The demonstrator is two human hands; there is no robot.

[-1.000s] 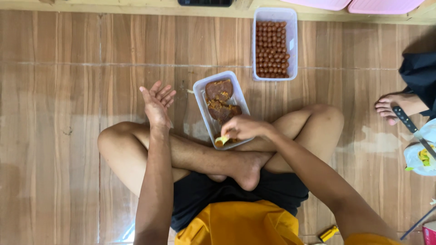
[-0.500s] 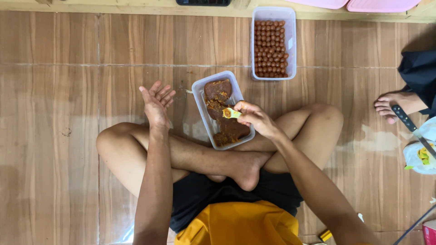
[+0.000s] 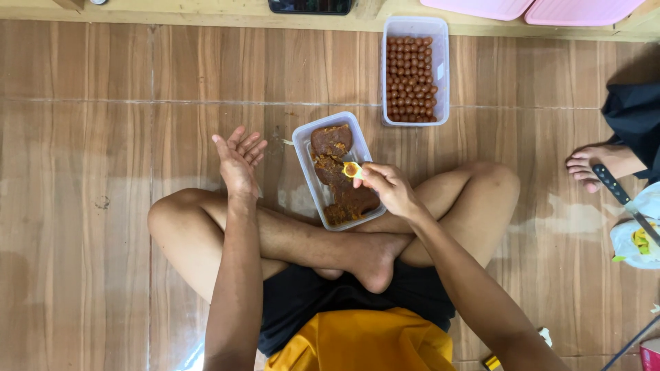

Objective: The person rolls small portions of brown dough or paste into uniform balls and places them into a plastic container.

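Note:
I sit cross-legged on a wooden floor. My right hand [image 3: 390,189] grips a small yellow spoon [image 3: 353,170] whose bowl is over a clear rectangular tub [image 3: 300,137] of brown paste, which rests on the floor just ahead of my shins. My left hand [image 3: 237,161] is held up open, palm turned inward, fingers spread, to the left of the tub and touching nothing. A second clear tub [image 3: 443,69], filled with several rows of small brown balls, stands farther ahead.
Another person's bare foot [image 3: 598,163] and dark garment are at the right edge, with a black-handled knife [image 3: 622,199] over a white bag [image 3: 636,240]. Pink lids [image 3: 536,8] and a dark phone [image 3: 309,5] lie on a ledge along the top.
My right hand has lifted the yellow spoon from the tub's near edge to over the middle of the paste. My left hand has stayed raised and open.

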